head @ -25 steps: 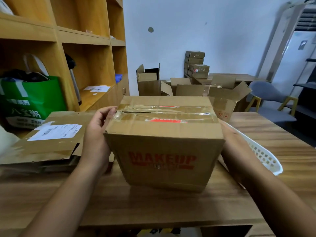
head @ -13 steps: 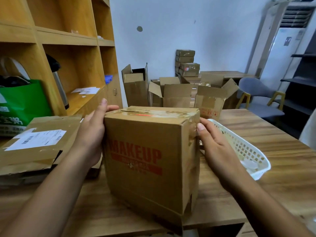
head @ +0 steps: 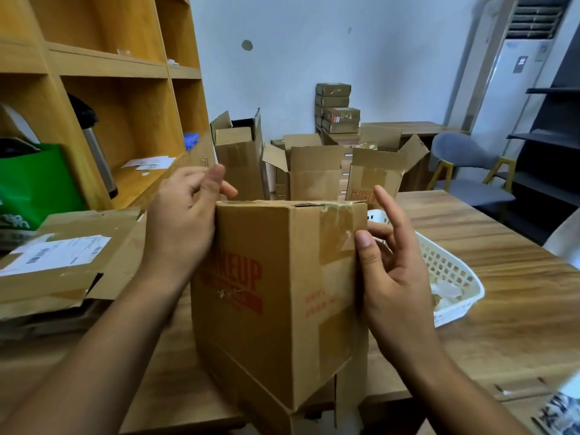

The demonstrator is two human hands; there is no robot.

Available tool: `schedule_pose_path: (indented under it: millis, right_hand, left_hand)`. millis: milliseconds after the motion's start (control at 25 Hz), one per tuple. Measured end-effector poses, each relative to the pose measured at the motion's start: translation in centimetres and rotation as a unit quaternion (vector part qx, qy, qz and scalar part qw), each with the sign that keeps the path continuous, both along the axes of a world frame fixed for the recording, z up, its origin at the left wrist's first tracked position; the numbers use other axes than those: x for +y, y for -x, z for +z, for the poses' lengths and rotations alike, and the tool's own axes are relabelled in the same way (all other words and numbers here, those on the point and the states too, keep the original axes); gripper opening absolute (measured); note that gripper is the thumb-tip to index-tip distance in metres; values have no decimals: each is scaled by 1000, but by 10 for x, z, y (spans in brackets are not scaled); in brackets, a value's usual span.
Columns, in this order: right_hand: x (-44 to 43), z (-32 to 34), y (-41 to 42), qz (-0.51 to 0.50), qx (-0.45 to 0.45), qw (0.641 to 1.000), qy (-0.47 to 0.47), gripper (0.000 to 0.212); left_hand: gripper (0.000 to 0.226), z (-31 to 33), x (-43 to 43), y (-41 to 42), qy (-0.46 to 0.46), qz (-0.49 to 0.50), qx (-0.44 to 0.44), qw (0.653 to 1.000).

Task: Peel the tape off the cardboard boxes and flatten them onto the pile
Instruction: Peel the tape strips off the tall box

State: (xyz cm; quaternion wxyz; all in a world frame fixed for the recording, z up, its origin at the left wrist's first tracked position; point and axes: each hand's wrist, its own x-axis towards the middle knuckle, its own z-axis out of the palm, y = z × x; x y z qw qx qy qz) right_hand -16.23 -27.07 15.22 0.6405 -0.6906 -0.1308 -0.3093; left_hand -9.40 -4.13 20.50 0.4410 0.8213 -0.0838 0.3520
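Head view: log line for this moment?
brown cardboard MAKEUP box: taped | left hand: grips top-left corner | right hand: pinches edge at brown tape strip

"MAKEUP" (red print) on cardboard box [head: 266,340]
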Motion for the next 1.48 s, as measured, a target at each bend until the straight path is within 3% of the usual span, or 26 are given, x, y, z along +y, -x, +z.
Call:
schedule_pose_path:
  millis: [120, 240, 480, 680, 840, 1000, 1120, 1240, 1480]
  right_hand:
    - [0, -10, 0, -28, -25, 999, 12, 40]
    - [0, -11, 1, -68, -47, 997, 2, 36]
    - [-7, -4, 5, -99, -78, 992, 23, 37]
    - [-3, -22, 9, -83, -80, 990, 80, 40]
    - [-7, -45, 8, -13, -60, 989, 138, 45]
    - [-16, -56, 4, -36, -123, 950, 285, 48]
    - [-21, -57, 1, -97, -188, 906, 366, 36]
    - [-21, -55, -1, -131, -232, 873, 408, 21]
    - [-15, -45, -5, -128, -274, 841, 450, 17]
  left_hand:
    - [68, 5, -15, 18, -62, -124, 22, 990]
    - [75, 4, -22, 29, -129, -180, 24, 975]
    - [43, 0, -27, 33, -26, -284, 6, 958]
    - [42, -22, -20, 33, -37, -307, 0, 951]
    - [33, -51, -10, 37, -82, -262, 4, 962]
    - [28, -70, -3, 40, -72, -249, -1, 966]
    - [29, -75, -3, 40, -51, -243, -3, 969]
    - [31, -78, -8, 40, -42, -232, -2, 972]
    - [32, -83, -13, 36, -28, -231, -24, 972]
